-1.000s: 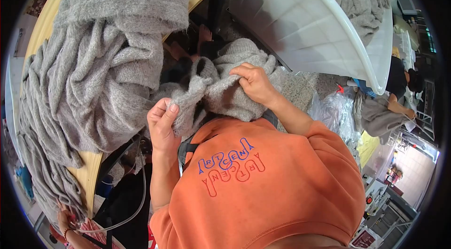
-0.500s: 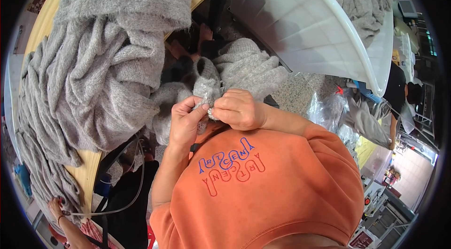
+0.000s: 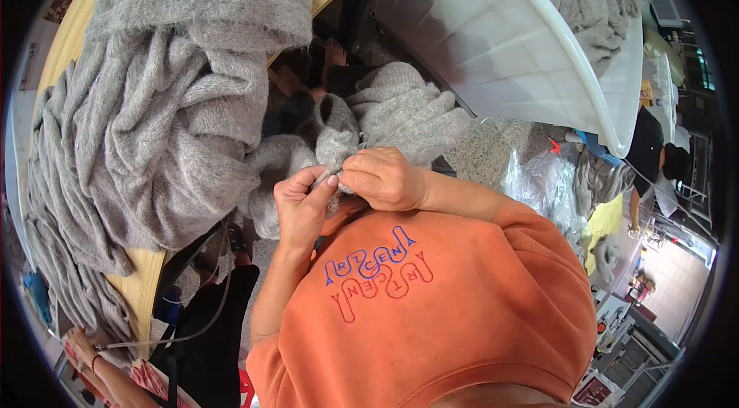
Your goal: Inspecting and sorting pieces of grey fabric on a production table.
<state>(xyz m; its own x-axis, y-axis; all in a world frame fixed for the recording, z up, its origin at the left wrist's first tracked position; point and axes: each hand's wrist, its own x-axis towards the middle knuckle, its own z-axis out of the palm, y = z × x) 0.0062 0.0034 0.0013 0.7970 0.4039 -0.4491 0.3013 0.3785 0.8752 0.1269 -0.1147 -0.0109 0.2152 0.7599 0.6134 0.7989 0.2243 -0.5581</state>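
Here, the left hand point(image 3: 300, 205) and right hand point(image 3: 389, 178) pinch a gray knit point(image 3: 339, 138) between them, a larger heap point(image 3: 162, 131) on the surface point(image 3: 146, 277) toward ten o'clock.

The fuzzy gray knitwear point(image 3: 412, 115) is bunched up.

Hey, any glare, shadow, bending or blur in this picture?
Head view: glare on clear plastic, shadow on the white bin; head view: wooden table edge curves, probably fisheye bending; head view: left hand, right hand and grey knit look fairly sharp.
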